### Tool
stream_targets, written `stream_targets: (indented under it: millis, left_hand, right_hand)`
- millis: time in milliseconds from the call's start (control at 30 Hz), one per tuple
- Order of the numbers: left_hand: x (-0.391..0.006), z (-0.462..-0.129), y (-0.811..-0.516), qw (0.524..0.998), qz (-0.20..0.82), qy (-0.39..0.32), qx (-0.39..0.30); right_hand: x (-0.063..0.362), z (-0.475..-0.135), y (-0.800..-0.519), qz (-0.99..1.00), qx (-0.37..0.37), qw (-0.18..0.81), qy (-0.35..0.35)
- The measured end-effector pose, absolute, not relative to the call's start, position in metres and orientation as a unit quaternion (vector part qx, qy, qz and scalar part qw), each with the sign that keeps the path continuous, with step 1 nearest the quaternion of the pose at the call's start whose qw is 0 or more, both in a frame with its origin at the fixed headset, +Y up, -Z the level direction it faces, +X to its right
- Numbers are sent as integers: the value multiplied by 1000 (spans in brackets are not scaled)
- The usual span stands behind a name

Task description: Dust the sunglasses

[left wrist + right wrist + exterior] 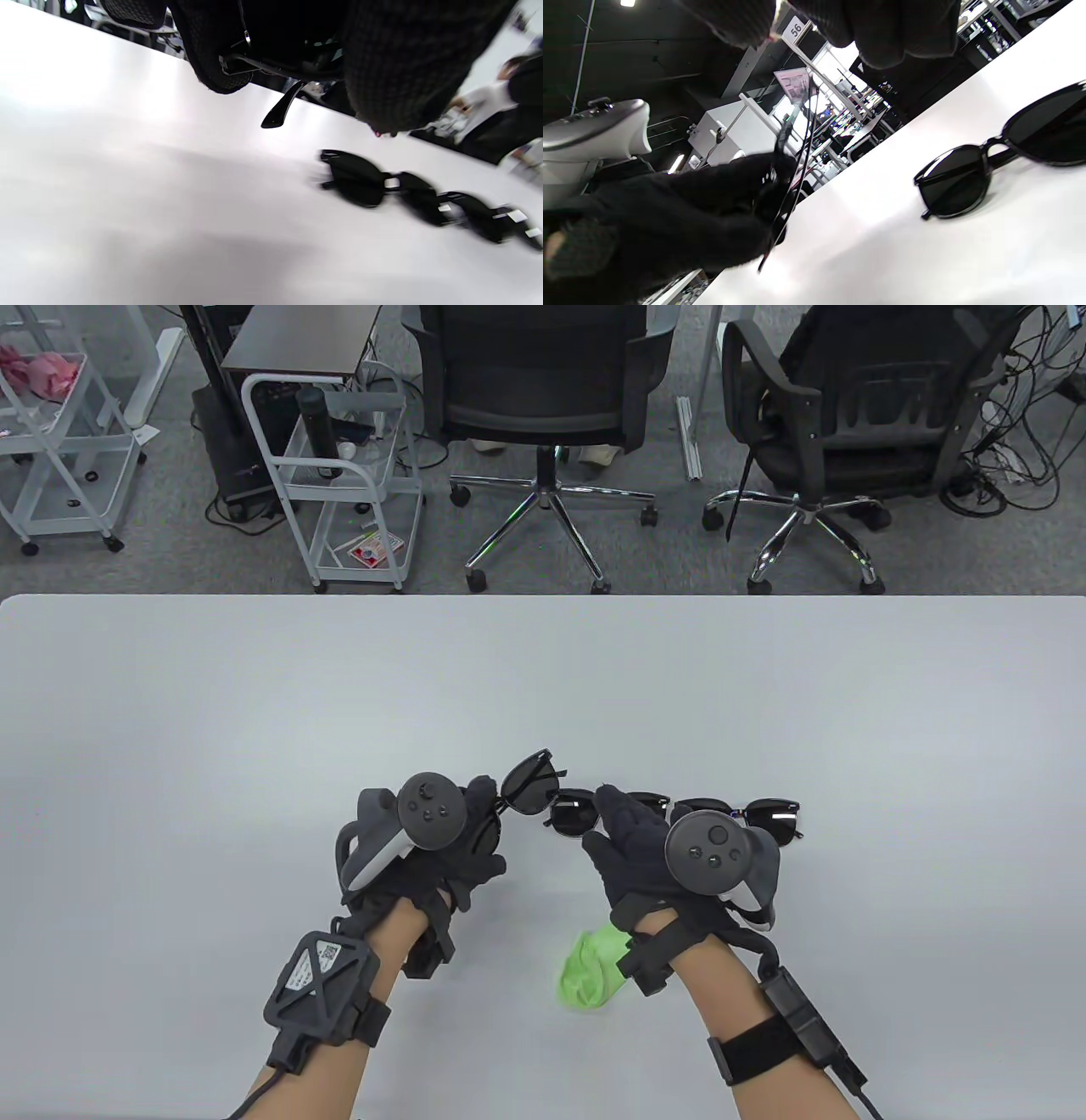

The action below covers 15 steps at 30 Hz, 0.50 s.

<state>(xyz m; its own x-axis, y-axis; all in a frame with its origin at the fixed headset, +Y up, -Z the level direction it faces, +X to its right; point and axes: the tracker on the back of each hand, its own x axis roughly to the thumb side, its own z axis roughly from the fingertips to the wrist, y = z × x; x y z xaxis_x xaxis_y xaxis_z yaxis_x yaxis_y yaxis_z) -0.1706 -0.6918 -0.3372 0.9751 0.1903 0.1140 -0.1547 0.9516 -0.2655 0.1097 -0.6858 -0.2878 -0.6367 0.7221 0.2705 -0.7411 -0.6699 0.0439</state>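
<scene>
My left hand [475, 823] grips one pair of black sunglasses [530, 786] and holds it tilted, above the table. In the left wrist view its temple tip [280, 111] hangs below my fingers. In the right wrist view the held pair [791, 169] shows edge-on in that hand. My right hand [612, 819] is open and empty, fingers spread above a second black pair [568, 817] lying on the table, also in the right wrist view [952, 182]. A third pair [774, 817] lies to its right. A green cloth [585, 974] lies crumpled by my right wrist.
The white table [254, 712] stretches far to the left and behind the sunglasses. Two office chairs [551, 407] and a white trolley [356, 475] stand on the floor beyond the far edge.
</scene>
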Motion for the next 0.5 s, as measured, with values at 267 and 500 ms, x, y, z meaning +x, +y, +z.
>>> stream_targets:
  millis: [267, 500]
  left_hand:
    - [-167, -362, -719, 984, -91, -80, -132]
    - [-160, -378, -728, 976, -129, -95, -145]
  right_hand:
    - [121, -293, -690, 905, 116, 409, -31]
    - [120, -293, -691, 907, 121, 402, -30]
